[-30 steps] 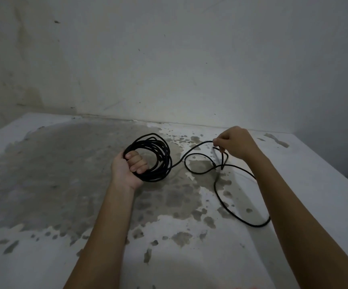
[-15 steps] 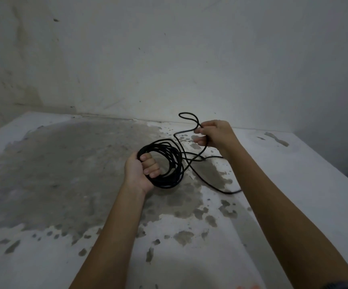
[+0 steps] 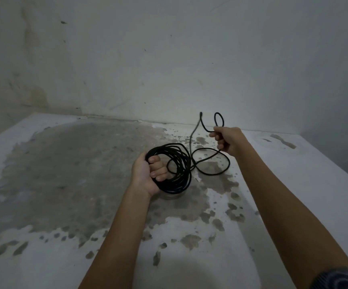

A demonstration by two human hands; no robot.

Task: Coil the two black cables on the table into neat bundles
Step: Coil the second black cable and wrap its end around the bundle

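left hand (image 3: 148,174) covers part of cable (image 3: 184,176)

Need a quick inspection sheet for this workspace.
Surface: white table, large grey worn patches.
Job's things: one black cable, mostly wound into a coil; second cable not seen.
Clutter: nothing seen.
Grippers: left hand grips the coil, fingers curled through it; right hand holds the loose tail, raised.
Cables: tail sags between the hands and curls up above the right hand.
Surroundings: stained bare wall behind; dim light.
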